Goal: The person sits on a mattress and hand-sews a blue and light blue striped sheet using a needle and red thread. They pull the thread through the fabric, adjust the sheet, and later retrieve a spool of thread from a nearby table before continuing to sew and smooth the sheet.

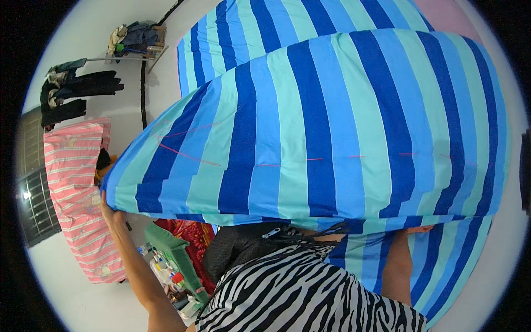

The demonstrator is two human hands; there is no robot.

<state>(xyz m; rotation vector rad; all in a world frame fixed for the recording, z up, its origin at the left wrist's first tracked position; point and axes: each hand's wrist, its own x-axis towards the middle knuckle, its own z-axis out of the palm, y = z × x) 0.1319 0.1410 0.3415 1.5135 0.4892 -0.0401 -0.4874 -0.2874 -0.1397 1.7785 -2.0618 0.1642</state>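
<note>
A large quilt [293, 133] with dark blue, light blue and mint stripes is held up in front of me, a broken line of pinkish-red stitching running across it. My left hand [110, 209] is closed on its left corner, arm stretched out. At the near edge on the right, my right hand [420, 228] grips the quilt, its fingers partly hidden by the cloth. More of the same striped cloth lies beyond the raised part, and some hangs below my right arm.
Pink striped cloth [77, 193] hangs on the left beside a dark barred window [37, 205]. Dark clothes [83, 86] hang from a rail, with piled clothes [135, 37] farther back. Bottles and small items [168, 274] stand near a green cloth [171, 249] at lower left.
</note>
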